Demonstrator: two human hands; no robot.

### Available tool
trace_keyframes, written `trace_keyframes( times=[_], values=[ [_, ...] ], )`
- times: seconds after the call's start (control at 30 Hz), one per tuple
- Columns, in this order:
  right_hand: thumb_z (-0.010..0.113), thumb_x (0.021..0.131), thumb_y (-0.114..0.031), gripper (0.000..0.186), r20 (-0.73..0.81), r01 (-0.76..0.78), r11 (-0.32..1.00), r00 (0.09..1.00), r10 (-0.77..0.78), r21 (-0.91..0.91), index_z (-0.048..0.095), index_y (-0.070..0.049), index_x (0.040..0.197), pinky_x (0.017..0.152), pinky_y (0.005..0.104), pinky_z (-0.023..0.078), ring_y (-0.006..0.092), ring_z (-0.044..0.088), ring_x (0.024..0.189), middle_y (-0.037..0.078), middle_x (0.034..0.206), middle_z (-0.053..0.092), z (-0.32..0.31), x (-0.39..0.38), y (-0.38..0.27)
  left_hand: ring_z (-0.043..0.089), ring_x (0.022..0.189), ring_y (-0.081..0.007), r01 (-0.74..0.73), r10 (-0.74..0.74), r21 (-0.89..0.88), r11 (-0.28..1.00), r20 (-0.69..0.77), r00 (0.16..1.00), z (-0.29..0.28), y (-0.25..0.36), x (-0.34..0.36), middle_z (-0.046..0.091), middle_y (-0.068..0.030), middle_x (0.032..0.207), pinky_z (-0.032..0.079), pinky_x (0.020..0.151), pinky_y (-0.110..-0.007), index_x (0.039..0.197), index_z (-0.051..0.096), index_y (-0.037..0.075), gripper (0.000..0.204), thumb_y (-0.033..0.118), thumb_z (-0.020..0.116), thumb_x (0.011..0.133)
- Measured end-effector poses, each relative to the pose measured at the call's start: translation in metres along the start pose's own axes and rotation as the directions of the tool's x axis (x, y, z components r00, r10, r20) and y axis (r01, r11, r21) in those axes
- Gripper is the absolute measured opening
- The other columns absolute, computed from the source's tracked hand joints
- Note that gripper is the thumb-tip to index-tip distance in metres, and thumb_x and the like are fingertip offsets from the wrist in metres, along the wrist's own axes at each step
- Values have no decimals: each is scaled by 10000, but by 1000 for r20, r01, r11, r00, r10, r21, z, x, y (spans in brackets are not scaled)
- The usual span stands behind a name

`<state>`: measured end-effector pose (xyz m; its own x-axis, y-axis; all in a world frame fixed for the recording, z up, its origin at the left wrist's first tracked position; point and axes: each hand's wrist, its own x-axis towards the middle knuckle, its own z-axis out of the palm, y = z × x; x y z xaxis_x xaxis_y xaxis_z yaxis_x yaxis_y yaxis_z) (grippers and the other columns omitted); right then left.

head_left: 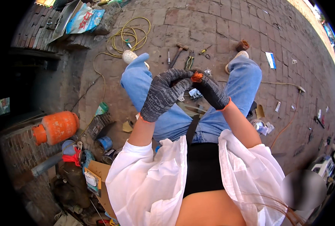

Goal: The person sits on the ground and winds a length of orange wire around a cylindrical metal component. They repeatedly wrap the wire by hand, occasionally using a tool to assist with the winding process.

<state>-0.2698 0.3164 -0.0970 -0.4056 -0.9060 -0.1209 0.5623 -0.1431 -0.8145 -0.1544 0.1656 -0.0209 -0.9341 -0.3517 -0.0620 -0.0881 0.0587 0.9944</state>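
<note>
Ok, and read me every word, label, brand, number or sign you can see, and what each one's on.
Blue-and-white bag, upper left: large red characters, which I won't copy out.
Orange gas cylinder: pale marks, too blurred to read.
Blue-and-white packet, right: any print is too small to read.
White tube: likewise too small.
Copper-coloured strands at the left hand and right hand: no lettering visible.
</note>
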Motion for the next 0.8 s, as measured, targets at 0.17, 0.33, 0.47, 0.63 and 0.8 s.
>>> trace_keyframes(
  times=[0.17,0.33,0.47,0.63,0.8],
  values=[
    [573,895,-191,386,-68,-30,928,998,5,-370,493,-3,1222,884,298,435,153,534,1026,96,1140,566,26,-13,-9,568,853,-98,-68,56,-90,994,-131,990,2,-8,5,589,-57,962,485,737,-242,1129,502,1,377,30,662,789],
    [606,874,-174,334,-259,25,957,960,-103,-287,549,-10,1159,820,266,459,116,570,930,82,1052,621,52,-13,-28,554,869,-97,-240,239,16,971,-169,956,8,3,3,556,-41,996,475,777,-238,1124,475,20,382,-7,650,786],
    [611,853,-156,207,-163,122,765,944,-285,-632,639,-23,1009,737,286,488,175,634,811,105,922,658,52,-16,-27,560,881,-104,-253,205,-192,948,-238,949,10,9,4,563,-41,1002,472,797,-242,1097,499,26,333,-31,632,797],
    [606,837,-140,178,-93,191,653,923,-374,-733,660,-28,964,683,299,495,228,648,742,125,850,660,54,-17,-29,566,883,-105,-207,131,-352,913,-228,965,10,16,-3,584,-43,980,475,795,-242,1064,531,23,269,-41,610,814],
    [614,837,-157,214,-208,115,700,910,-359,-704,638,14,962,668,295,491,196,644,729,141,822,658,44,-17,-23,573,811,-90,-135,45,-494,859,-189,981,6,11,-10,621,-37,924,482,744,-227,1007,586,16,158,11,592,849]
  ],
)
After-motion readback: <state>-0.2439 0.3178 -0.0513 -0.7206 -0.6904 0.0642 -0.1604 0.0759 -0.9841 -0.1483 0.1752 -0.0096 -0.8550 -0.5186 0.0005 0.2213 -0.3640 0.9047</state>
